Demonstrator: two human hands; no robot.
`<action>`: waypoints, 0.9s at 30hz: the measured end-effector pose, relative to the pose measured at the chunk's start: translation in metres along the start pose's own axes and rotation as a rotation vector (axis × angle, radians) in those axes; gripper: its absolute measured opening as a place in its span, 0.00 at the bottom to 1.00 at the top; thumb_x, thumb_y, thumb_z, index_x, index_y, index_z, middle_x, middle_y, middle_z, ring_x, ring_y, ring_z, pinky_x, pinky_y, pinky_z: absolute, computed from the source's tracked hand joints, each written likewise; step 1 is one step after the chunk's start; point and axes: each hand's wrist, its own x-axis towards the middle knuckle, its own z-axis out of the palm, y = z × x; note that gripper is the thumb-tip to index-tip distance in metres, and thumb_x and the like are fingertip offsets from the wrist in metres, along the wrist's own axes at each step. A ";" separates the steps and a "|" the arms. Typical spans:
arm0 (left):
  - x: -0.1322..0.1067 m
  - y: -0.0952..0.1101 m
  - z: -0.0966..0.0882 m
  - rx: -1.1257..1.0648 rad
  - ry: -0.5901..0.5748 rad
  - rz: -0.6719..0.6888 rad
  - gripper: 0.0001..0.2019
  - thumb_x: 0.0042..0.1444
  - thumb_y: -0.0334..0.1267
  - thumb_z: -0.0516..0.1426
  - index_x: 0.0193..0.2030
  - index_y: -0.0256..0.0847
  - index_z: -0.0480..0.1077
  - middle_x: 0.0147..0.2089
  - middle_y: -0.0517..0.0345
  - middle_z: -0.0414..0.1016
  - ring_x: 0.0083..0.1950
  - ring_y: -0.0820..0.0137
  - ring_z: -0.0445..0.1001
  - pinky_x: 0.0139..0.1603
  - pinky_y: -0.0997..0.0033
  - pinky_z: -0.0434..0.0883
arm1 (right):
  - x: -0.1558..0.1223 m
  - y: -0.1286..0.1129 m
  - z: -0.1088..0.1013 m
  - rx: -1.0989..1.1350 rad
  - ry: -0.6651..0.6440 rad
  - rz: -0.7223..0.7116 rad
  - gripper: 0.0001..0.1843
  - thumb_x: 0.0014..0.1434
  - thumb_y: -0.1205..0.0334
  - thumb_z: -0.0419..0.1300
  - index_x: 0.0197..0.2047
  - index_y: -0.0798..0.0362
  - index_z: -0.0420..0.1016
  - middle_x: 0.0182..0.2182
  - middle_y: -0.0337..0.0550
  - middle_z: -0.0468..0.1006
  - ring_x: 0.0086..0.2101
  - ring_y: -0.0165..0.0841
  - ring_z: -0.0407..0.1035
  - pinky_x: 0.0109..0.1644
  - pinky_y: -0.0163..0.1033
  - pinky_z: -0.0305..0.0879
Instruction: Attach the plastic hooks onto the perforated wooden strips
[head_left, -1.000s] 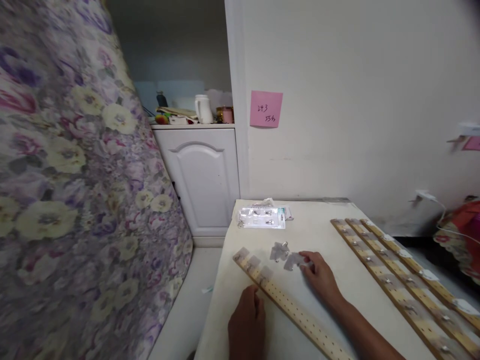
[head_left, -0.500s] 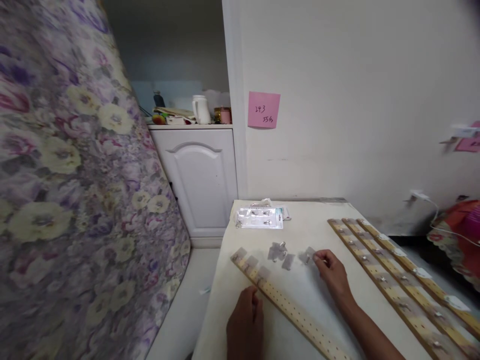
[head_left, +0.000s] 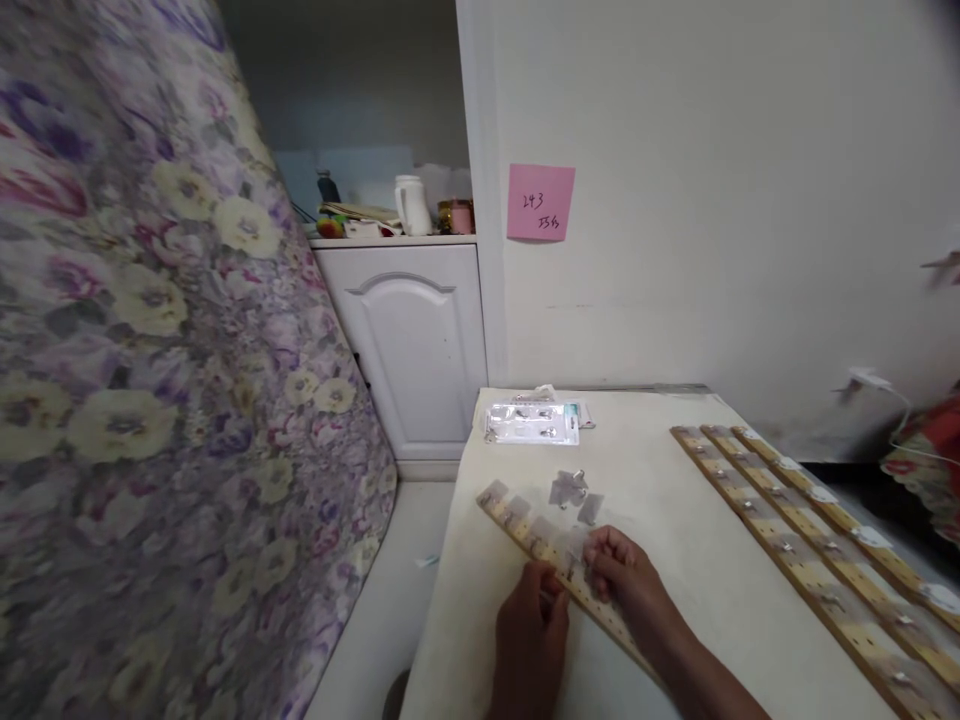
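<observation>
A pale wooden strip [head_left: 611, 622] with rows of small holes lies slanted across the table. Clear square adhesive pads with metal hooks [head_left: 517, 512] sit along its far end. My left hand [head_left: 531, 625] is closed at the strip's near edge, thumb and fingers against the wood. Between the thumb and fingers of my right hand [head_left: 628, 580] is a clear adhesive hook [head_left: 574, 545], held over the strip beside the last pad. Its lower part is partly hidden by the fingers. Just beyond the strip lies a small pile of loose adhesive hooks [head_left: 570, 488].
Several wooden strips [head_left: 787, 545] bearing hooks lie along the table's right side. Clear hook packaging [head_left: 532, 423] rests at the back left of the table [head_left: 637, 445]. A floral curtain [head_left: 187, 400] hangs at the left, and a white cabinet [head_left: 412, 350] stands behind.
My right hand has moved left, bringing an adhesive hook from the table to the strip. My left hand has slid along the strip's edge. Another pad now shows on the strip. The view has shifted slightly.
</observation>
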 end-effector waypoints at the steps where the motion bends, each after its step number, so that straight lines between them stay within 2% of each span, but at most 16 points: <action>1: 0.001 -0.001 0.001 0.003 -0.003 -0.002 0.07 0.55 0.34 0.52 0.41 0.41 0.66 0.35 0.58 0.75 0.33 0.71 0.73 0.37 0.74 0.68 | 0.000 0.001 0.000 -0.019 0.007 -0.010 0.12 0.48 0.55 0.63 0.27 0.52 0.64 0.14 0.28 0.62 0.15 0.22 0.52 0.20 0.30 0.46; 5: 0.005 -0.003 0.002 0.020 -0.003 -0.003 0.03 0.55 0.33 0.52 0.35 0.42 0.66 0.33 0.60 0.74 0.33 0.71 0.73 0.37 0.75 0.66 | 0.000 0.004 0.001 -0.083 0.021 -0.051 0.12 0.49 0.54 0.62 0.32 0.51 0.66 0.16 0.27 0.62 0.15 0.23 0.53 0.19 0.30 0.49; 9: 0.006 0.000 0.001 0.030 -0.008 -0.005 0.04 0.56 0.34 0.51 0.33 0.42 0.66 0.31 0.60 0.74 0.33 0.71 0.72 0.35 0.74 0.65 | 0.000 0.006 0.004 -0.144 0.047 -0.064 0.16 0.49 0.56 0.60 0.41 0.52 0.68 0.19 0.27 0.61 0.16 0.24 0.55 0.19 0.30 0.50; 13: 0.006 0.002 0.000 0.055 -0.003 -0.004 0.06 0.57 0.35 0.50 0.32 0.42 0.67 0.30 0.61 0.73 0.32 0.71 0.70 0.34 0.74 0.63 | 0.001 0.008 0.003 -0.290 0.068 -0.078 0.15 0.50 0.57 0.57 0.42 0.52 0.70 0.19 0.29 0.63 0.19 0.27 0.59 0.22 0.32 0.54; 19: 0.007 0.000 0.001 0.046 -0.014 -0.006 0.08 0.58 0.35 0.49 0.34 0.42 0.69 0.32 0.60 0.74 0.34 0.70 0.71 0.36 0.74 0.64 | 0.001 0.008 -0.002 -0.623 0.157 -0.196 0.13 0.53 0.57 0.53 0.40 0.50 0.72 0.24 0.36 0.72 0.26 0.33 0.67 0.31 0.37 0.62; 27: 0.010 0.002 0.002 0.022 -0.015 -0.033 0.08 0.57 0.34 0.50 0.35 0.42 0.70 0.34 0.60 0.76 0.36 0.70 0.72 0.39 0.73 0.65 | 0.000 0.015 -0.006 -0.791 0.198 -0.186 0.16 0.52 0.60 0.53 0.44 0.48 0.72 0.31 0.39 0.77 0.30 0.35 0.72 0.36 0.38 0.65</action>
